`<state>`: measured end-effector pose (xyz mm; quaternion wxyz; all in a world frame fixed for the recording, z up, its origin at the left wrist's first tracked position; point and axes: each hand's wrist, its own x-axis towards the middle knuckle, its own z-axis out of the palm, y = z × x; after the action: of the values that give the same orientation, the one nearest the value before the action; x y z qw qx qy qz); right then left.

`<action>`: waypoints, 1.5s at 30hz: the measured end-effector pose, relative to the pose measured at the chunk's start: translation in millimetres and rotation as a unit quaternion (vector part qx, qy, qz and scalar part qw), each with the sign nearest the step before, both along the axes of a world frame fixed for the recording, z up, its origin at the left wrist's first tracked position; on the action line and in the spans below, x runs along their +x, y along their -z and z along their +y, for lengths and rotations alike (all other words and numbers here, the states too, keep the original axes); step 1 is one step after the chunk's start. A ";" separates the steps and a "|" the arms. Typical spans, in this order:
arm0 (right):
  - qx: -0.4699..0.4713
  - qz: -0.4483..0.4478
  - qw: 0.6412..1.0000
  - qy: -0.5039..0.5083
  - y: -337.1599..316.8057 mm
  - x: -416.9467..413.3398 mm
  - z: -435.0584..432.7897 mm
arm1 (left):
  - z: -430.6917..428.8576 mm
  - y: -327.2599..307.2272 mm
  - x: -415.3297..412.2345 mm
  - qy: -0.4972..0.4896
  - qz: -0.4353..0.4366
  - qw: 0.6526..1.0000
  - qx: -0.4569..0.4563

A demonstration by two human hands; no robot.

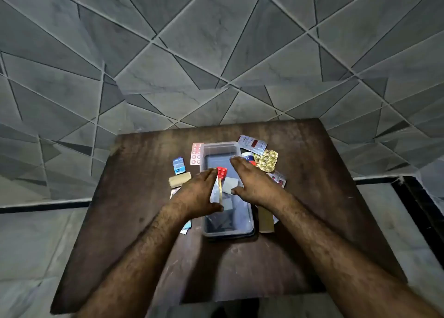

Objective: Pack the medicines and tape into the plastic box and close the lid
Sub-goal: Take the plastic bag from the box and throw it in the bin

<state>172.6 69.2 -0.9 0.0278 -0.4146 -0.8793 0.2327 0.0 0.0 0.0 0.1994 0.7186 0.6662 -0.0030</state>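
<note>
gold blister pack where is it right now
In the head view, the gold blister pack lies on the wooden table, right of the plastic box, just beyond the right hand.

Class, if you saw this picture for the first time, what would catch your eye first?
Two hands meet over a clear plastic box at the middle of the brown table. The left hand holds a red blister strip above it. A gold blister pack glints at the box's far right.
</note>
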 end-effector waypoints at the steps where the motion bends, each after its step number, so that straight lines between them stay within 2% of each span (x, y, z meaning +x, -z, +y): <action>1: -0.007 -0.003 1.000 -0.006 5.4 -3.0 3.9 | 3.3 5.3 -0.3 0.000 0.016 1.000 -0.004; 9: -0.062 -0.039 0.997 -0.039 41.7 -31.4 21.1 | 10.7 53.5 0.7 -0.024 0.147 0.988 -0.047; 17: -0.112 -0.101 0.987 -0.047 72.8 -63.3 39.0 | 17.0 74.8 8.2 -0.016 0.195 0.979 -0.061; 26: -0.133 -0.115 0.984 -0.020 94.5 -74.9 51.9 | 20.1 80.4 13.6 0.001 0.209 0.977 -0.050; 34: -0.121 -0.077 0.989 0.027 94.5 -73.0 63.3 | 18.2 75.9 14.8 -0.003 0.182 0.983 -0.011; 45: -0.104 -0.113 0.988 0.013 82.3 -70.4 63.3 | 6.8 57.5 35.7 -0.002 0.165 0.984 -0.065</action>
<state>102.2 132.4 -83.2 -0.1121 -0.4507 -0.8421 0.2741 35.7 6.8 -57.5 0.1329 0.6924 0.6898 -0.1647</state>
